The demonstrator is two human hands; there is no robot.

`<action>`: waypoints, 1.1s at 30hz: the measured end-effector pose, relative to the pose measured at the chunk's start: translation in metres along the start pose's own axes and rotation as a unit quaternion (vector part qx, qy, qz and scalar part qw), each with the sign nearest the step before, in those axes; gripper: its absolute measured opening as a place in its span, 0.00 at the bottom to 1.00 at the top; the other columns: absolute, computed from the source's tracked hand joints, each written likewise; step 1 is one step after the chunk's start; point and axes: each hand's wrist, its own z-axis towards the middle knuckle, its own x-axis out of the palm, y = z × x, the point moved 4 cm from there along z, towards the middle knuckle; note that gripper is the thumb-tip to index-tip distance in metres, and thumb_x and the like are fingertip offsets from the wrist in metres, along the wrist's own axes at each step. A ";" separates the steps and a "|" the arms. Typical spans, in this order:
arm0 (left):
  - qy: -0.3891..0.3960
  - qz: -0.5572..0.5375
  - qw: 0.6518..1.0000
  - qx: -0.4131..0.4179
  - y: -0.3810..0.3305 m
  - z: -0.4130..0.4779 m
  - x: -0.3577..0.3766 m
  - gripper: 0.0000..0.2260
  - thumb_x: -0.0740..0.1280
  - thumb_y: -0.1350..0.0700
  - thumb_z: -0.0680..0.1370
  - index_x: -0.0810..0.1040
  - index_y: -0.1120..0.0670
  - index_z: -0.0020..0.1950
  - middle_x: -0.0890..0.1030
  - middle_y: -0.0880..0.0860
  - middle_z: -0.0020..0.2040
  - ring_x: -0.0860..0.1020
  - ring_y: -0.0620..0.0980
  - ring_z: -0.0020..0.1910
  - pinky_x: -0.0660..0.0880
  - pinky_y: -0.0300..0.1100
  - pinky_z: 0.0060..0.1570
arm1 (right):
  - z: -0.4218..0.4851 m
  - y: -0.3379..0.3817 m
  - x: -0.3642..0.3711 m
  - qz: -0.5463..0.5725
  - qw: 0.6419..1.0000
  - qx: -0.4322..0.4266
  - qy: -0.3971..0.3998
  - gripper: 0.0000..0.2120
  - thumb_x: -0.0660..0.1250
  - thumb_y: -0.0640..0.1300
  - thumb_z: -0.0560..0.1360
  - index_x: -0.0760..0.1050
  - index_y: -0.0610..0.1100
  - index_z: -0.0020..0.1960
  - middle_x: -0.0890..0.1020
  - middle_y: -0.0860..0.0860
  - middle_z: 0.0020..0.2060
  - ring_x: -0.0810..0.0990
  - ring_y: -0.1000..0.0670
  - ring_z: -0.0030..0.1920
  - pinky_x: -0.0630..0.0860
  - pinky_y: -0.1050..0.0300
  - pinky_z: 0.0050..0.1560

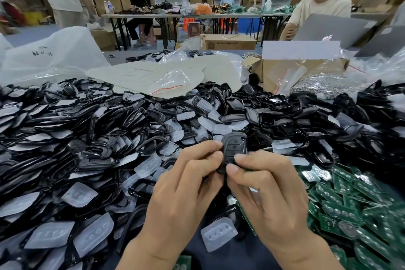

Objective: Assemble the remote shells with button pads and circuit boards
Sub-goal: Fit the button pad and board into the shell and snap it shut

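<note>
Around the remote shell [234, 147], both hands are closed in a pinch. The left hand [186, 188] takes its left edge between thumb and curled forefinger. The right hand [269, 193] takes its lower right edge the same way, thumb tip on the face. The shell stands nearly upright, button face towards the camera, raised clear of the desk [219, 258].

Left of the shell and behind it spreads a deep heap of black shell halves [92, 136] mixed with translucent button pads [218, 234]; one pad lies just below the shell, between the wrists. Right of the shell and below it lie the green circuit boards [355, 208].

The shell looks like light, stiff moulded plastic with a glossy face, so it is probably slippery under the fingertips. Judging by the grip, the halves are being pressed together. The sides along the seam are the place to hold, with even pressure so the catches seat. Whether a pad and board are inside cannot be seen. The pads look soft and floppy and want lifting by an edge. The boards look thin and rigid and are best held by their edges.
</note>
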 end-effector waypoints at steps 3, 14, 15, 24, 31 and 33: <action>-0.003 -0.004 1.000 0.004 0.000 0.000 -0.001 0.07 0.67 0.61 0.80 0.74 0.55 0.57 0.77 0.50 0.63 0.80 0.44 0.59 0.79 0.37 0.53 | 0.000 0.001 -0.001 -0.005 1.000 -0.009 -0.014 0.03 0.69 0.40 0.81 0.75 0.44 0.51 0.76 0.50 0.52 0.79 0.49 0.50 0.79 0.56 0.54; 0.026 -0.161 0.937 -0.310 0.018 -0.001 0.017 0.03 0.68 0.44 0.77 0.78 0.39 0.50 0.84 0.40 0.46 0.83 0.42 0.45 0.78 0.33 0.43 | -0.006 -0.020 0.023 0.285 0.856 0.425 0.071 0.07 0.70 0.48 0.79 0.80 0.59 0.54 0.85 0.59 0.48 0.84 0.59 0.50 0.76 0.72 0.47; 0.024 -0.181 0.925 -0.334 0.019 -0.002 0.018 0.03 0.69 0.44 0.77 0.78 0.39 0.51 0.84 0.41 0.45 0.84 0.43 0.44 0.79 0.34 0.42 | -0.008 -0.021 0.026 0.314 0.830 0.456 0.077 0.08 0.69 0.47 0.80 0.82 0.59 0.54 0.86 0.58 0.47 0.85 0.58 0.48 0.77 0.70 0.46; 0.044 -0.117 0.942 -0.310 0.020 -0.007 0.022 0.05 0.66 0.45 0.82 0.77 0.36 0.57 0.83 0.38 0.48 0.83 0.43 0.40 0.79 0.35 0.39 | -0.013 -0.028 0.033 0.351 0.781 0.503 0.117 0.09 0.68 0.45 0.81 0.84 0.58 0.54 0.87 0.54 0.45 0.85 0.56 0.45 0.78 0.67 0.45; 0.092 -0.026 0.960 -0.262 0.018 -0.007 0.026 0.09 0.61 0.48 0.82 0.74 0.39 0.61 0.80 0.37 0.52 0.80 0.38 0.47 0.75 0.30 0.45 | -0.019 -0.029 0.034 0.318 0.801 0.494 0.119 0.07 0.68 0.45 0.81 0.82 0.57 0.54 0.86 0.56 0.46 0.85 0.56 0.47 0.80 0.63 0.46; 0.101 -0.047 0.949 -0.294 0.022 -0.009 0.027 0.09 0.64 0.50 0.81 0.73 0.35 0.56 0.80 0.35 0.50 0.80 0.39 0.44 0.73 0.29 0.40 | -0.022 -0.029 0.036 0.299 0.809 0.488 0.135 0.07 0.67 0.47 0.81 0.80 0.59 0.54 0.86 0.56 0.46 0.85 0.53 0.47 0.83 0.55 0.46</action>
